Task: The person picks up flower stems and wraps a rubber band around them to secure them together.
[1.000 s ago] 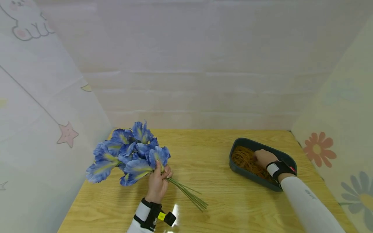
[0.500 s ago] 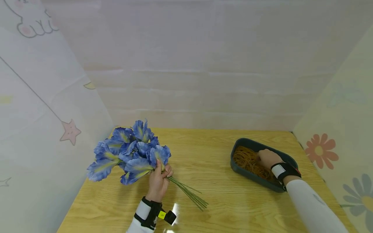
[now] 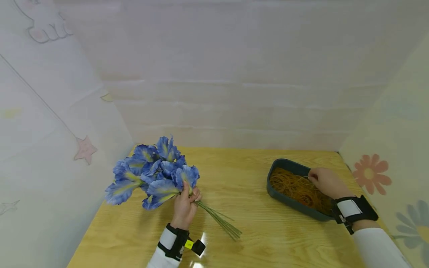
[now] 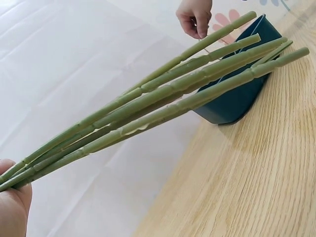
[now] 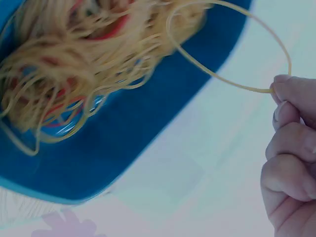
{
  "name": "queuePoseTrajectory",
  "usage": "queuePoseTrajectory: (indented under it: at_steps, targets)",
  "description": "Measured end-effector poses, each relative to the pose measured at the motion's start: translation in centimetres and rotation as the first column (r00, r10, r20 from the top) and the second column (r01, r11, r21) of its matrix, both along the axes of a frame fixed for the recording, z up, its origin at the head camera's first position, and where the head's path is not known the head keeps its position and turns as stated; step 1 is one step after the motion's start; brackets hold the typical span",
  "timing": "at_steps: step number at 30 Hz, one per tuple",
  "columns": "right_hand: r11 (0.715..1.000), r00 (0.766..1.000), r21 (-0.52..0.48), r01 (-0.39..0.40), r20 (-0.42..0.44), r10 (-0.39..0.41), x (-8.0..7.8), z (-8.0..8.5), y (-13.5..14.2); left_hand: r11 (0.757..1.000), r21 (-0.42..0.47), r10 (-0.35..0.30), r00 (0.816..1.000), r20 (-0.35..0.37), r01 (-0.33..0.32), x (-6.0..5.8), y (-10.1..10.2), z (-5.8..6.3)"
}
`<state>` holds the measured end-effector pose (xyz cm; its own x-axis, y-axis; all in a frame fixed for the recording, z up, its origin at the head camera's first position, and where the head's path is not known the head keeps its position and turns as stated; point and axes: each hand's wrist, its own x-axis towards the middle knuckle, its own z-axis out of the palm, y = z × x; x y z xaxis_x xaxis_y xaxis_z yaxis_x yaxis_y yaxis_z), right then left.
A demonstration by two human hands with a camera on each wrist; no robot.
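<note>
My left hand (image 3: 185, 208) grips a bunch of blue artificial irises (image 3: 157, 173) just under the blooms. Their green stems (image 4: 163, 94) stick out past the hand toward the lower right in the head view. Over the right part of a dark teal bin (image 3: 291, 203), my right hand (image 3: 330, 182) pinches one tan rubber band (image 5: 222, 79) between thumb and forefinger. The band hangs as an open loop beside the heap. Many tangled rubber bands (image 5: 84, 64), mostly tan with a few red ones, fill the bin.
A wooden table (image 3: 241, 178) lies under both hands. Pale printed sheets with drawn flowers and stars stand behind it and at both sides. The bin sits near the right side sheet.
My right hand has lifted out of the rubber band heap and moved right, with one band now pinched. My left hand keeps its grip on the irises.
</note>
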<state>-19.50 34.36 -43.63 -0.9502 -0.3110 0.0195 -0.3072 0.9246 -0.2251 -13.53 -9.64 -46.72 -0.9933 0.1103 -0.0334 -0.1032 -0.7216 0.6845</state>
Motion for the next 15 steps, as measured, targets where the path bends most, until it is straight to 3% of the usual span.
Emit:
queuePoseTrajectory:
  at_steps: [8, 12, 15]
  targets:
    - [0.988, 0.978, -0.145, -0.043, -0.210, 0.012, 3.1, 0.5, -2.8, 0.999, -0.014, -0.035, 0.999, -0.021, 0.035, -0.2, 0.6, 0.0]
    - [0.965, 0.949, -0.219, -0.145, -0.306, 0.073, 4.6, 0.5, -6.0, 1.000, -0.006, -0.014, 1.000, -0.014, 0.014, -0.4, 0.6, 0.2]
    - [0.930, 0.924, -0.272, -0.246, -0.355, 0.140, 5.6, 0.7, -8.9, 1.000, 0.009, 0.018, 1.000, 0.012, -0.018, -0.4, 0.3, 0.3]
